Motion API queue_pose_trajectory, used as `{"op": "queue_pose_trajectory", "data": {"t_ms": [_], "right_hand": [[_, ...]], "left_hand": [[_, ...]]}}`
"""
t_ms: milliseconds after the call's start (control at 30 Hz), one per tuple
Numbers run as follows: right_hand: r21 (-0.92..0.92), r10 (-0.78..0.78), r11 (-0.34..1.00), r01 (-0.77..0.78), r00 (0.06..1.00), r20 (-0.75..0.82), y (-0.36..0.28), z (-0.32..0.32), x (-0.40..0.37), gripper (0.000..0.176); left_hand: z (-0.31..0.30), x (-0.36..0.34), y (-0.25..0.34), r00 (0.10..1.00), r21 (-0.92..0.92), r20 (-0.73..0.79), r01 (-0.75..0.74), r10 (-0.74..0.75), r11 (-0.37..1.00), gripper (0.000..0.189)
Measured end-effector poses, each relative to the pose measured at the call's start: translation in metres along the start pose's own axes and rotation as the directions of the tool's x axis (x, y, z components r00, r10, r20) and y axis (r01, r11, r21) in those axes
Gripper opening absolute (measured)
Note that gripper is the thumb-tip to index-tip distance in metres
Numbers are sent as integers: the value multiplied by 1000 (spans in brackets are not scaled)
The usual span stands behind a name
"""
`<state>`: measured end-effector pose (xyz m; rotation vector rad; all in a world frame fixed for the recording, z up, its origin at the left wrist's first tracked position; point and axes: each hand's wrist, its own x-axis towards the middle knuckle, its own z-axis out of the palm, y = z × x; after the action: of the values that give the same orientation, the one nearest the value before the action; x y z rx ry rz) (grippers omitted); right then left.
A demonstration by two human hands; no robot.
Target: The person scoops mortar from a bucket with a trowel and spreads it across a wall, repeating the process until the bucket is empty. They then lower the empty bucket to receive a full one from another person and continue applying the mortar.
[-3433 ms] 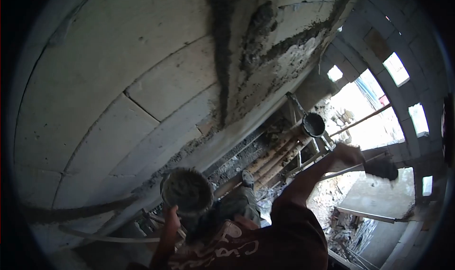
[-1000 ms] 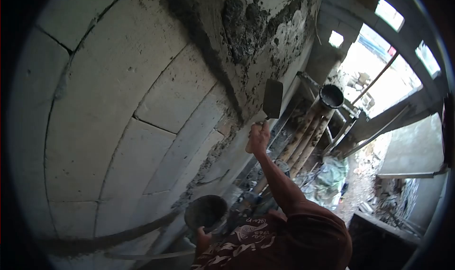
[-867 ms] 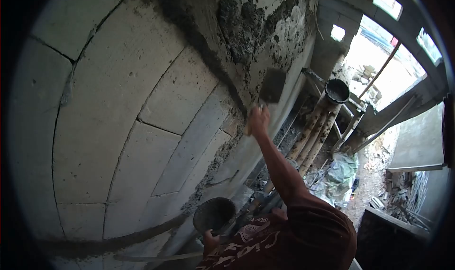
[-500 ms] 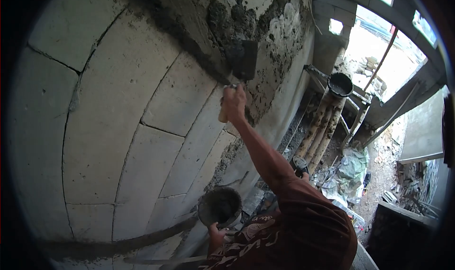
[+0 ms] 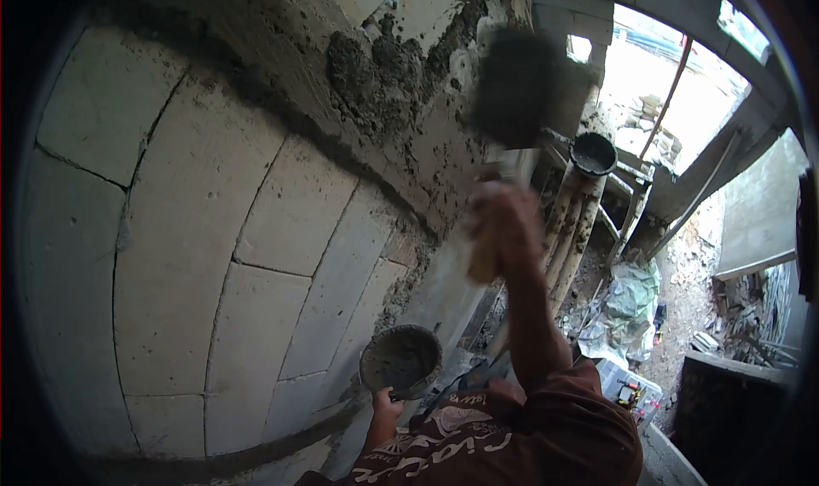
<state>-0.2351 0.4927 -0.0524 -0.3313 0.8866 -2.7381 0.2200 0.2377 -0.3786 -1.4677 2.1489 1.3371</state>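
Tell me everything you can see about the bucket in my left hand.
The bucket is round, dark grey and open-topped, perhaps plastic or rubber. Grey, mortar-like material coats its inside; how full it is, I can't tell. Its mouth faces up toward the camera. Your left hand grips its near rim, holding it beside the block wall.

The pale grey wall of large rectangular blocks (image 5: 175, 230) is matt and fairly smooth, the dark grey mortar patch (image 5: 375, 81) on it rough and lumpy. The dark, flat trowel blade (image 5: 512, 85) is too blurred to show its finish, its yellowish handle (image 5: 484, 262) looks like wood, and the round, dark grey bucket (image 5: 429, 343) looks like matt plastic. The brown, white-printed shirt (image 5: 572, 422) is matt cloth, the pale green, crumpled sheet (image 5: 633, 303) thin, slightly glossy plastic
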Motion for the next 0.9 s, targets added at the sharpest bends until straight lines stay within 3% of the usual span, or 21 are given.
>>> {"op": "queue_pose_trajectory", "data": {"t_ms": [33,67,100,133,167,200,233,300,333,400,433,500,533,600,667,700,767,800,833,867,900], "right_hand": [[-289,-322,922,256,923,-211,-6,-11,12,30],[-455,-543,798,394,798,-262,0,-48,32,27],[-603,-702,673,429,629,-335,-1,-75,55,26],[-790,-841,507,346,400,-364,1,-94,77,25],[-876,-902,414,248,242,-358,13,-116,103,27],[-918,-915,376,124,208,-347,41,-136,125,28],[-942,-903,333,-32,277,-329,82,-150,147,30],[-964,-665,205,-171,698,-265,183,-128,128,34],[-979,-483,153,-131,855,-190,217,-98,91,36],[-799,-162,569,191,980,119,232,-53,-3,35],[-732,56,680,42,992,110,199,-29,-38,28],[-830,321,538,-147,946,40,185,-55,-86,27],[-922,407,372,-107,911,59,172,-80,-95,26],[-986,654,72,149,739,160,165,-183,-109,25],[-931,808,-15,365,552,204,158,-225,-101,26],[-896,883,-133,424,462,88,138,-203,-79,24],[-825,930,-237,514,365,-40,139,-187,-51,23],[-870,901,-289,400,420,-106,163,-193,-50,21],[-903,867,-335,271,465,-182,180,-190,-55,20],[-894,866,-349,280,461,-193,179,-177,-58,20],[-811,915,-281,514,398,-65,168,-154,-50,21]], "left_hand": [[4,-5,18,1000,67,24,19,-20,998,40],[9,-5,31,967,-545,19,223,-253,808,35],[15,-2,39,890,-924,157,285,-428,254,29],[19,4,31,889,-930,156,279,-430,238,29],[22,18,4,926,-875,123,271,-356,402,33],[26,26,-11,956,-797,102,244,-275,553,36],[31,26,-7,954,-810,104,245,-281,532,36],[42,15,11,935,-744,46,268,-353,612,40],[43,-4,60,921,-917,106,237,-376,322,45],[52,1,103,896,-913,105,259,-432,316,47],[55,-10,105,857,-906,96,287,-507,313,50],[66,-3,110,868,-914,50,239,-494,327,45],[76,3,114,884,-920,-3,181,-468,348,41],[92,6,126,905,-907,9,187,-425,378,41],[103,4,153,924,-891,8,181,-383,416,41],[103,-8,183,970,-821,-75,72,-232,566,50],[102,-18,239,989,-691,-146,-123,29,713,57],[98,-21,260,982,-650,-147,-185,117,737,56],[86,-26,277,984,-661,-145,-174,104,730,56],[78,-29,297,991,-681,-129,-107,25,725,54],[79,-25,314,993,-707,-112,-49,-44,706,52]]}}
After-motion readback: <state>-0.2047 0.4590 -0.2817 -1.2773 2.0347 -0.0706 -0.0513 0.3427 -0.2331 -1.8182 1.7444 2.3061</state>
